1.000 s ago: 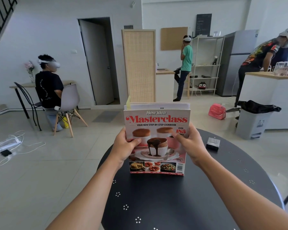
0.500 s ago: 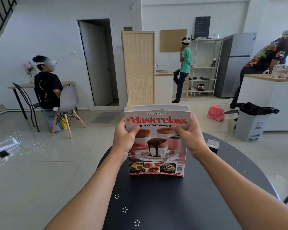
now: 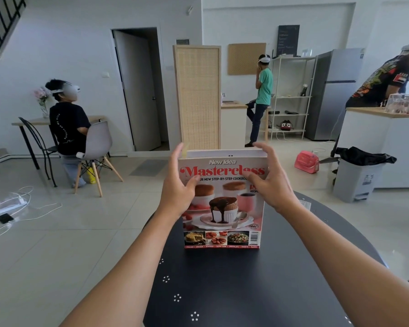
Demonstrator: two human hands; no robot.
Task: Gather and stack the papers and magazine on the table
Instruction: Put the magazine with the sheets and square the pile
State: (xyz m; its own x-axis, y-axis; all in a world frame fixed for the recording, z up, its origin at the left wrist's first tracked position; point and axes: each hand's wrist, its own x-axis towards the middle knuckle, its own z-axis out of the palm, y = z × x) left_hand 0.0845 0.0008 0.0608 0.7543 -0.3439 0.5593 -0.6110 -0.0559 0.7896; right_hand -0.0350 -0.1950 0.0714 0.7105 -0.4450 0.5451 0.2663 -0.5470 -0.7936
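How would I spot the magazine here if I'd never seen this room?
Find the round black table in the foreground. Standing upright on it, between the left hand and right hand, is the magazine. Its pink cover reads Masterclass above a chocolate-topped dessert, with white papers behind it.

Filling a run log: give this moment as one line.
magazine, papers: upright on table; left hand: holds left edge; right hand: holds top corner

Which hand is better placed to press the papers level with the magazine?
Probably the right hand: its fingers arch over the top edge of the papers. The left hand pinches the left side of the magazine, thumb on cover.
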